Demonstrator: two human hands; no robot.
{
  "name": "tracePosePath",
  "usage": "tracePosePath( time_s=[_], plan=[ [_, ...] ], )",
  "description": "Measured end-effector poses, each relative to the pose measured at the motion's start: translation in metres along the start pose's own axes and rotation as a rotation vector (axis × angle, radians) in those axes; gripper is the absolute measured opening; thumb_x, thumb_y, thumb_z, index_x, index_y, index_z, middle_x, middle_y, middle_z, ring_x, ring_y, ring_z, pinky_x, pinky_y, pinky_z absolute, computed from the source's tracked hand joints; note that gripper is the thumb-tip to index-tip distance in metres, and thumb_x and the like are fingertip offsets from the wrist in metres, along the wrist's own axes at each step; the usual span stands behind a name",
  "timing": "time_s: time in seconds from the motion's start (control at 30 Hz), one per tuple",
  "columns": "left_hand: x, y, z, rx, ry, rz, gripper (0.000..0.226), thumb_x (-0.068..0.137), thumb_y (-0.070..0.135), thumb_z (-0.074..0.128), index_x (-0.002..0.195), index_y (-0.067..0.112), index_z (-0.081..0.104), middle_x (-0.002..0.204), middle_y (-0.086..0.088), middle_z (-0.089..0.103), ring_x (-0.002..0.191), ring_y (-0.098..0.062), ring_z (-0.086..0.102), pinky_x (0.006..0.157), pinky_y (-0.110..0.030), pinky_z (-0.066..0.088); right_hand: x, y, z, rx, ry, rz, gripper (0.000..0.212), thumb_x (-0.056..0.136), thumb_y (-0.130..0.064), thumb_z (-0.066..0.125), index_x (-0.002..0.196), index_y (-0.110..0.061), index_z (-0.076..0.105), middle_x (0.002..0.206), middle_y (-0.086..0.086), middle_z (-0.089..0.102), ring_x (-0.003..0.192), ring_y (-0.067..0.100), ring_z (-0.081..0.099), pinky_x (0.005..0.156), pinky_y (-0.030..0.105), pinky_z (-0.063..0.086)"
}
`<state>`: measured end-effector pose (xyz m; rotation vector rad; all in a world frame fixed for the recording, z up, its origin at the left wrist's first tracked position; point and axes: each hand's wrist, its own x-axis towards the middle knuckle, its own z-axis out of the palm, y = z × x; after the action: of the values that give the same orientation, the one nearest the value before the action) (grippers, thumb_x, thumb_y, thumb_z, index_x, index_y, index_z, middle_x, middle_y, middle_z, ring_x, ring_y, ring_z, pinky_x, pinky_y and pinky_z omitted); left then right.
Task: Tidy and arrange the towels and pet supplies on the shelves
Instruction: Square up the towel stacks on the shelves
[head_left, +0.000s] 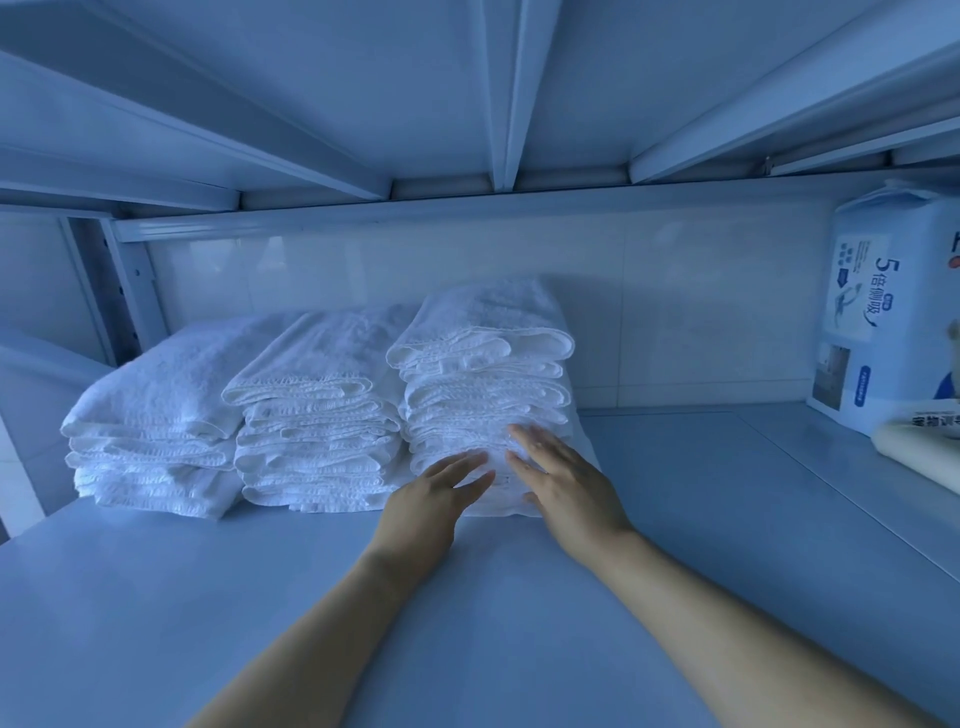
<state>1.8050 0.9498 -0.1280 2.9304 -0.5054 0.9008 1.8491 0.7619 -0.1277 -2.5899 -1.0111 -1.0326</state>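
Three stacks of folded white towels stand side by side at the back of the white shelf (260, 597): a left stack (156, 410), a middle stack (317, 415) and a taller right stack (483, 374). My left hand (434, 501) and my right hand (566, 483) lie flat with fingers apart against the front of the right stack, near its bottom. Neither hand holds anything.
A white and blue pack of pet pads (893, 306) stands at the far right of the shelf, with a cream roll (919, 441) in front of it. The shelf above (467, 104) hangs low overhead. A metal upright (124, 280) stands at the back left.
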Motion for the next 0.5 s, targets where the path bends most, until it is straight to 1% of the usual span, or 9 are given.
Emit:
tracePosePath(
  time_s=[0.03, 0.07, 0.13, 0.17, 0.27, 0.33, 0.4, 0.47, 0.5],
  plan=[
    [0.001, -0.002, 0.002, -0.021, -0.041, -0.025, 0.086, 0.070, -0.015, 0.040, 0.137, 0.040, 0.041, 0.148, 0.022, 0.029, 0.137, -0.002, 0.027, 0.084, -0.025, 0.048, 0.002, 0.000, 0.001, 0.049, -0.034, 0.011, 0.065, 0.059, 0.007, 0.080, 0.118, -0.013, 0.063, 0.140, 0.005, 0.048, 0.124, 0.024, 0.051, 0.083, 0.028, 0.054],
    [0.003, -0.002, 0.002, -0.038, -0.073, -0.047, 0.090, 0.070, -0.015, 0.035, 0.139, 0.043, 0.035, 0.150, 0.026, 0.022, 0.139, 0.001, 0.019, 0.090, -0.023, 0.044, 0.003, 0.001, 0.003, 0.082, -0.069, 0.017, 0.064, 0.071, 0.010, 0.069, 0.129, -0.013, 0.053, 0.150, 0.003, 0.034, 0.134, 0.023, 0.038, 0.091, 0.030, 0.050],
    [0.005, 0.000, 0.002, -0.046, -0.110, -0.065, 0.093, 0.070, -0.015, 0.032, 0.140, 0.046, 0.030, 0.150, 0.029, 0.016, 0.140, 0.004, 0.012, 0.091, -0.020, 0.040, 0.005, 0.002, 0.004, 0.086, -0.128, 0.030, 0.064, 0.084, 0.010, 0.053, 0.141, -0.016, 0.037, 0.157, -0.002, 0.012, 0.143, 0.018, 0.017, 0.101, 0.031, 0.039],
    [0.004, 0.001, 0.001, -0.046, -0.121, -0.070, 0.092, 0.072, -0.015, 0.032, 0.141, 0.046, 0.028, 0.150, 0.029, 0.014, 0.140, 0.004, 0.011, 0.090, -0.020, 0.040, 0.004, 0.002, 0.004, 0.080, -0.133, 0.029, 0.063, 0.086, 0.009, 0.050, 0.142, -0.015, 0.034, 0.157, -0.002, 0.009, 0.143, 0.018, 0.014, 0.103, 0.031, 0.036],
    [-0.001, 0.002, -0.002, -0.037, -0.149, -0.075, 0.087, 0.075, -0.013, 0.033, 0.143, 0.041, 0.028, 0.152, 0.026, 0.013, 0.141, 0.001, 0.012, 0.092, -0.023, 0.043, 0.000, -0.001, 0.001, 0.065, -0.152, 0.012, 0.060, 0.089, 0.007, 0.046, 0.143, -0.014, 0.032, 0.157, 0.001, 0.007, 0.143, 0.020, 0.014, 0.107, 0.031, 0.030],
    [-0.004, 0.002, -0.004, 0.009, -0.137, -0.083, 0.079, 0.079, -0.010, 0.036, 0.142, 0.037, 0.031, 0.153, 0.021, 0.017, 0.140, -0.004, 0.020, 0.089, -0.027, 0.046, -0.004, 0.002, -0.001, 0.076, -0.159, 0.015, 0.057, 0.090, 0.006, 0.043, 0.142, -0.015, 0.033, 0.157, -0.002, 0.007, 0.142, 0.018, 0.016, 0.106, 0.030, 0.031],
    [-0.006, 0.005, -0.006, 0.035, -0.086, -0.100, 0.067, 0.083, -0.004, 0.042, 0.139, 0.033, 0.040, 0.150, 0.013, 0.030, 0.135, -0.011, 0.035, 0.080, -0.032, 0.049, -0.008, 0.006, -0.006, 0.096, -0.163, 0.027, 0.054, 0.091, 0.004, 0.044, 0.140, -0.017, 0.038, 0.157, -0.005, 0.010, 0.141, 0.013, 0.018, 0.102, 0.030, 0.037],
    [-0.008, 0.007, -0.009, 0.004, -0.009, -0.110, 0.052, 0.086, 0.004, 0.052, 0.132, 0.029, 0.051, 0.140, 0.007, 0.046, 0.125, -0.017, 0.048, 0.070, -0.036, 0.052, -0.011, 0.009, -0.012, 0.139, -0.151, 0.039, 0.046, 0.092, -0.001, 0.046, 0.136, -0.016, 0.045, 0.154, -0.004, 0.021, 0.139, 0.013, 0.024, 0.098, 0.035, 0.045],
    [-0.008, 0.008, -0.010, -0.010, 0.024, -0.105, 0.045, 0.087, 0.010, 0.055, 0.129, 0.029, 0.055, 0.135, 0.007, 0.051, 0.120, -0.018, 0.051, 0.066, -0.035, 0.053, -0.013, 0.011, -0.017, 0.162, -0.131, 0.044, 0.042, 0.092, -0.004, 0.049, 0.133, -0.015, 0.050, 0.152, -0.002, 0.028, 0.137, 0.014, 0.028, 0.095, 0.038, 0.047]
  ],
)
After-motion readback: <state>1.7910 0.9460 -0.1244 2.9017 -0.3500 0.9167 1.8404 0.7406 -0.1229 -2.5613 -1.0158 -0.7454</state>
